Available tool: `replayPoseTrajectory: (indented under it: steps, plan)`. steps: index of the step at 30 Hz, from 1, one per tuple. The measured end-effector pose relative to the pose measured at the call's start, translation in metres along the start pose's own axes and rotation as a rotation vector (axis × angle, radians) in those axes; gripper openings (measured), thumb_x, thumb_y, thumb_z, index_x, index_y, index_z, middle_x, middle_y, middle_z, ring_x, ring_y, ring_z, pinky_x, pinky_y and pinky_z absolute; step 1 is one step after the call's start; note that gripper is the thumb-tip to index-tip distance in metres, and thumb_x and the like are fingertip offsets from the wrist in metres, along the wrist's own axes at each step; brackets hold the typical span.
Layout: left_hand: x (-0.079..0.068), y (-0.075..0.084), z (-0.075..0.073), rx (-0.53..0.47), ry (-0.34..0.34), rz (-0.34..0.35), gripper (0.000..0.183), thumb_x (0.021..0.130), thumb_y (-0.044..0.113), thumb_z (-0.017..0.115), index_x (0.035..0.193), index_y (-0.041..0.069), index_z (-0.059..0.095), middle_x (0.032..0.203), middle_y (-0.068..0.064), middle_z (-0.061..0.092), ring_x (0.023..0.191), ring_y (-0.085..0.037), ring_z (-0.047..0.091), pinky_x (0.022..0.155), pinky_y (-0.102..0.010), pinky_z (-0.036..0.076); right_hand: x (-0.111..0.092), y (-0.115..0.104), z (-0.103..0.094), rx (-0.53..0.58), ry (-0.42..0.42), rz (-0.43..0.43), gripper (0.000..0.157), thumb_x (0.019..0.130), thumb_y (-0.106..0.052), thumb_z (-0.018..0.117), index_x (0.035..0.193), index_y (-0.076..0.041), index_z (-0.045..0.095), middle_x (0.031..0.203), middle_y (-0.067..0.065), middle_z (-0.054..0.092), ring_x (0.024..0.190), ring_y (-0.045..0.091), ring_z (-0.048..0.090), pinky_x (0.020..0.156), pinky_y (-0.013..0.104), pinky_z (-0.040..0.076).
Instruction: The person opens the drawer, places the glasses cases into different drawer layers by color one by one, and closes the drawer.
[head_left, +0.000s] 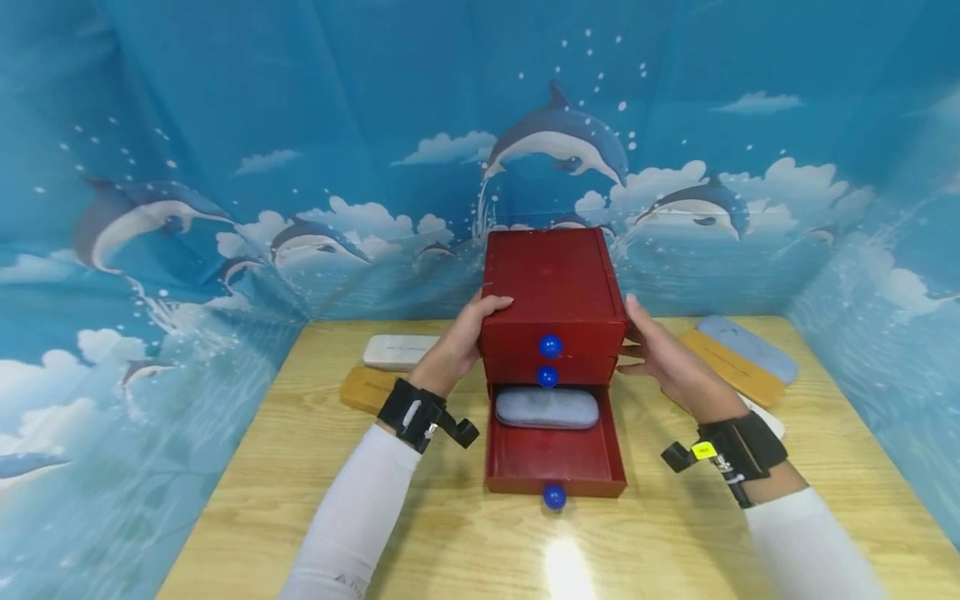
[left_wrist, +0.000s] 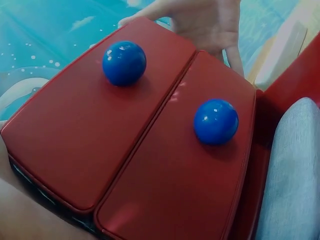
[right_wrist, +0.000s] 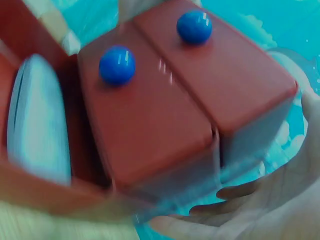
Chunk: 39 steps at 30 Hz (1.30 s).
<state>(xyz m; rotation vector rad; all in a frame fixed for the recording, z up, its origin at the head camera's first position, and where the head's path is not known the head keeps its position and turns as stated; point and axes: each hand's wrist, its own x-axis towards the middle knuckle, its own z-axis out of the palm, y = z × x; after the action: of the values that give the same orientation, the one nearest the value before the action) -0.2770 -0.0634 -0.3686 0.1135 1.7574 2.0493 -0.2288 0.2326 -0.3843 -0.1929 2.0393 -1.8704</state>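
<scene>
A red drawer box (head_left: 551,275) with blue ball knobs stands on the table, its upper two drawers closed. Its bottom drawer (head_left: 555,483) is pulled out and holds a grey-blue glasses case (head_left: 547,408) lying crosswise near the back. My left hand (head_left: 461,337) holds the box's left side, thumb over the top edge, other fingers mostly hidden. At the right side my right hand (head_left: 663,358) has its thumb near the top corner and its fingers loosely extended; in the right wrist view the fingers (right_wrist: 200,227) are spread beside the box with nothing gripped.
On the left lie a white glasses case (head_left: 397,352) and a yellow-orange one (head_left: 367,389). Blue (head_left: 750,346) and yellow-orange (head_left: 738,367) cases, with a white one (head_left: 765,417) partly hidden, lie by the right forearm. A dolphin-print curtain (head_left: 420,100) surrounds the wooden table (head_left: 300,500).
</scene>
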Motion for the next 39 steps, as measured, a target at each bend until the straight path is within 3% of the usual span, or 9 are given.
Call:
replayPoseTrajectory:
  steps: [4, 11, 18, 23, 27, 31, 35, 39]
  plan:
    - [0.001, -0.002, 0.002, -0.003, 0.012, 0.039, 0.057, 0.089, 0.038, 0.059, 0.139, 0.027, 0.035, 0.129, -0.008, 0.05, 0.112, -0.026, 0.051, 0.093, -0.044, 0.04, -0.012, 0.005, -0.03, -0.216, 0.064, 0.028, 0.083, 0.096, -0.065, 0.026, 0.151, -0.007, 0.006, 0.155, 0.023, 0.01, 0.135, 0.044, 0.02, 0.105, 0.059, 0.025]
    - [0.003, -0.004, 0.001, -0.033, 0.023, 0.091, 0.053, 0.089, 0.036, 0.059, 0.137, 0.025, 0.039, 0.129, -0.009, 0.05, 0.113, -0.027, 0.051, 0.094, -0.044, 0.039, -0.022, 0.018, -0.095, -0.689, 0.247, 0.132, 0.097, 0.088, -0.071, 0.04, 0.151, -0.004, 0.01, 0.15, 0.032, 0.016, 0.131, 0.052, 0.021, 0.096, 0.067, 0.028]
    - [0.001, -0.005, -0.003, -0.054, 0.01, 0.125, 0.054, 0.088, 0.034, 0.06, 0.137, 0.024, 0.039, 0.129, -0.01, 0.05, 0.113, -0.028, 0.05, 0.093, -0.045, 0.04, -0.021, 0.059, -0.149, -0.892, 0.318, 0.12, 0.095, 0.091, -0.066, 0.041, 0.142, 0.011, 0.023, 0.139, 0.042, 0.026, 0.121, 0.058, 0.028, 0.094, 0.068, 0.029]
    - [0.001, -0.009, 0.001, -0.076, -0.016, 0.131, 0.052, 0.089, 0.034, 0.058, 0.137, 0.026, 0.039, 0.13, -0.01, 0.049, 0.114, -0.028, 0.05, 0.093, -0.044, 0.041, -0.031, 0.087, -0.18, -0.952, 0.368, 0.165, 0.097, 0.092, -0.065, 0.04, 0.14, 0.017, 0.019, 0.133, 0.046, 0.027, 0.116, 0.061, 0.03, 0.091, 0.068, 0.031]
    - [0.003, -0.012, 0.002, -0.076, 0.004, 0.124, 0.051, 0.088, 0.035, 0.06, 0.135, 0.027, 0.041, 0.128, -0.009, 0.05, 0.113, -0.028, 0.05, 0.092, -0.044, 0.041, -0.037, 0.105, -0.196, -0.953, 0.359, 0.209, 0.096, 0.095, -0.062, 0.036, 0.138, 0.021, 0.013, 0.13, 0.049, 0.025, 0.113, 0.062, 0.03, 0.089, 0.068, 0.033]
    - [0.004, -0.013, 0.002, -0.069, 0.024, 0.122, 0.052, 0.086, 0.036, 0.061, 0.134, 0.026, 0.043, 0.128, -0.009, 0.051, 0.113, -0.028, 0.05, 0.092, -0.044, 0.04, -0.037, 0.117, -0.204, -0.943, 0.374, 0.243, 0.093, 0.097, -0.06, 0.031, 0.137, 0.022, 0.013, 0.13, 0.049, 0.025, 0.114, 0.063, 0.029, 0.091, 0.068, 0.031]
    - [0.005, -0.012, 0.002, -0.068, 0.04, 0.124, 0.054, 0.085, 0.037, 0.062, 0.134, 0.028, 0.043, 0.128, -0.009, 0.051, 0.112, -0.028, 0.05, 0.092, -0.045, 0.04, -0.035, 0.122, -0.21, -0.934, 0.391, 0.224, 0.09, 0.098, -0.057, 0.033, 0.135, 0.024, 0.017, 0.129, 0.049, 0.027, 0.115, 0.061, 0.03, 0.093, 0.066, 0.031]
    - [0.005, -0.012, 0.002, -0.064, 0.039, 0.122, 0.055, 0.084, 0.037, 0.062, 0.134, 0.027, 0.042, 0.128, -0.009, 0.05, 0.112, -0.028, 0.05, 0.092, -0.044, 0.04, -0.033, 0.12, -0.214, -0.945, 0.352, 0.2, 0.085, 0.099, -0.053, 0.035, 0.133, 0.024, 0.022, 0.127, 0.049, 0.03, 0.113, 0.061, 0.033, 0.092, 0.066, 0.033]
